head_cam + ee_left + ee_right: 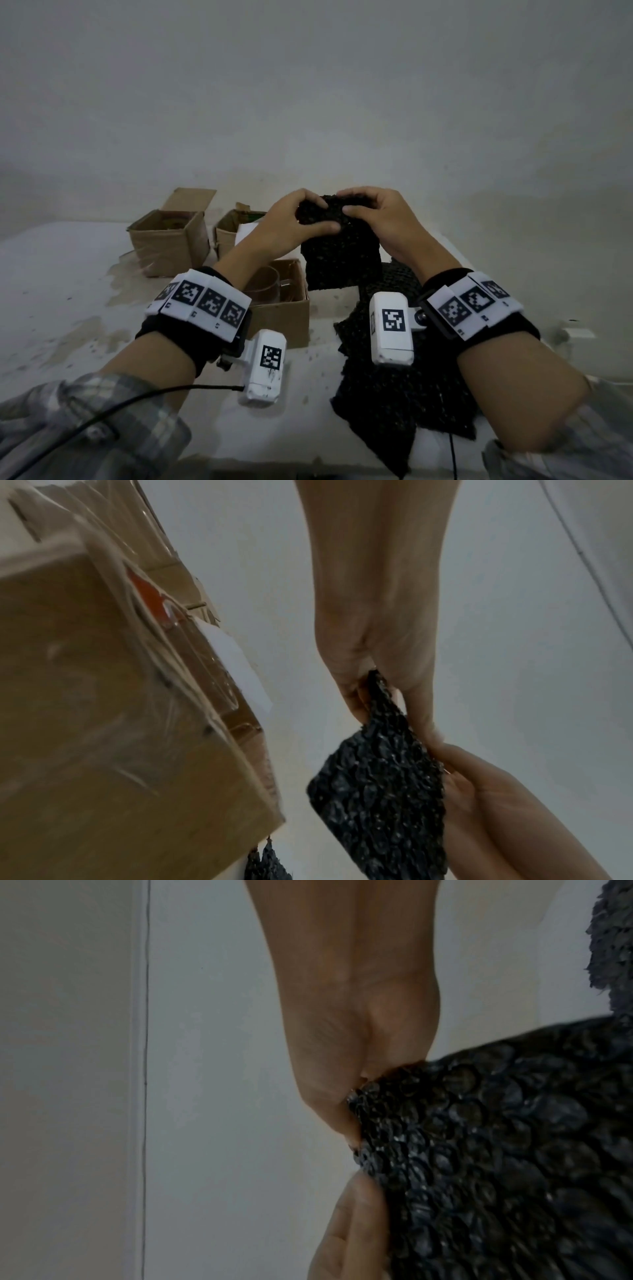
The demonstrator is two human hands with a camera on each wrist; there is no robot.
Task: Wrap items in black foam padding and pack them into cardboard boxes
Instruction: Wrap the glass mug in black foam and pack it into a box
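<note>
Both hands hold a sheet of black bubbly padding [339, 253] up above the table, its lower part hanging down. My left hand [294, 219] grips the top left of the sheet, thumb across its front. My right hand [373, 212] pinches the top right. In the left wrist view the left hand [377, 693] pinches the padding [380, 785] at its upper edge. From the right wrist, the right hand [346, 1096] grips the padding [496, 1150] at its corner. Whether anything is wrapped inside the sheet cannot be seen. More black padding sheets [404, 383] lie on the table below.
Three open cardboard boxes stand on the pale table [68, 308]: one at back left [168, 240], one behind my left hand [229, 233] and a near one [291, 308] with a clear glass [263, 284] inside. A plain wall rises behind.
</note>
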